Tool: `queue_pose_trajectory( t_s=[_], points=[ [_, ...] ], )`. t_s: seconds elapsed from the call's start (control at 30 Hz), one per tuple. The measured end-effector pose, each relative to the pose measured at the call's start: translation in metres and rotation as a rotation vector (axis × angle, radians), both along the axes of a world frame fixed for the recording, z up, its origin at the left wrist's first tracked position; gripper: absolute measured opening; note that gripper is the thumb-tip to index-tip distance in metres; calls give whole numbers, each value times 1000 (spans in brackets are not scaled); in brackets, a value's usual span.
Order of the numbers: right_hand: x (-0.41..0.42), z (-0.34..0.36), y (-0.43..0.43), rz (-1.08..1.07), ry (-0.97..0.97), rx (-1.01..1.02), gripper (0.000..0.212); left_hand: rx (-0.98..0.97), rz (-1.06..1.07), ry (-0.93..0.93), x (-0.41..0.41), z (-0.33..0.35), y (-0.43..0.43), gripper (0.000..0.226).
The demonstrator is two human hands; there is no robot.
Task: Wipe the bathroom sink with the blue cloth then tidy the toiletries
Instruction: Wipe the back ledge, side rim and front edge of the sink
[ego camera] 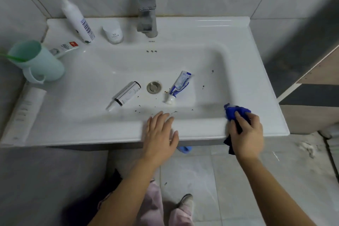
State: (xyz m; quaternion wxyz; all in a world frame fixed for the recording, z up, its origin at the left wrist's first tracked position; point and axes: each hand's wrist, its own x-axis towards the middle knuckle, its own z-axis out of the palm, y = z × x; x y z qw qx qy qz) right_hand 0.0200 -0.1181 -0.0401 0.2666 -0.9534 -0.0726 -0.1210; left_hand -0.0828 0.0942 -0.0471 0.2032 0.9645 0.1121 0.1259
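While clutching the blue cloth [236,113] in the right hand [247,132] at the near right rim of the sink [82,130], with the left hand [161,130] flat on the near rim, could smear paste if wiping over the toothpaste tube [180,85] and white bottle [126,95] lying in the basin.

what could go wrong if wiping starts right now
1. The toothpaste tube and the black-banded white bottle lie in the basin by the drain; the blue cloth in the right hand could snag them and miss dirt beneath.
2. Wiping may smear the brown specks near the left hand rather than lift them.
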Motion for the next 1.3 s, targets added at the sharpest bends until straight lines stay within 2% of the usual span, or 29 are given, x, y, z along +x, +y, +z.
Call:
queue_pose_trajectory(
  t_s=[0.1,0.17,0.2,0.27,0.37,0.43,0.53,0.57,0.77,0.83,1.0,1.07,1.2,1.3],
  points=[
    [-21,-10,21,362,-90,-76,29,-9,-78,71,17,1,-32,41],
    [1,-9,0,474,-103,-113,30,12,-93,81,25,0,-42,40],
    [18,-7,-19,422,-88,-106,28,27,-99,76,31,-1,-46,40],
    [54,-1,-63,170,-9,-68,26,8,-108,77,48,-1,-56,40],
    [77,-1,-91,-113,44,-39,28,-126,-124,123,83,3,-84,50],
    [62,-6,-80,-26,3,-33,26,-259,-84,168,106,6,-104,60],
    [43,-9,-85,352,-74,-95,30,-397,-15,194,133,5,-118,57],
    [51,-7,-93,419,-82,-110,30,-421,-4,188,139,4,-119,59],
    [164,-1,-78,278,-1,-139,29,-409,-78,235,152,-9,-125,59],
    [164,0,-69,329,17,-164,31,-420,-71,216,150,-11,-123,59],
    [125,0,-103,670,-64,-159,33,-461,-74,202,148,-8,-122,58],
    [156,1,-85,669,-82,-167,34,-465,-64,202,148,-6,-121,58],
    [216,0,-34,432,-46,-201,35,-450,-55,199,145,-5,-121,58],
    [180,-1,-56,611,-65,-176,36,-456,-42,182,143,-4,-121,63]
  ],
)
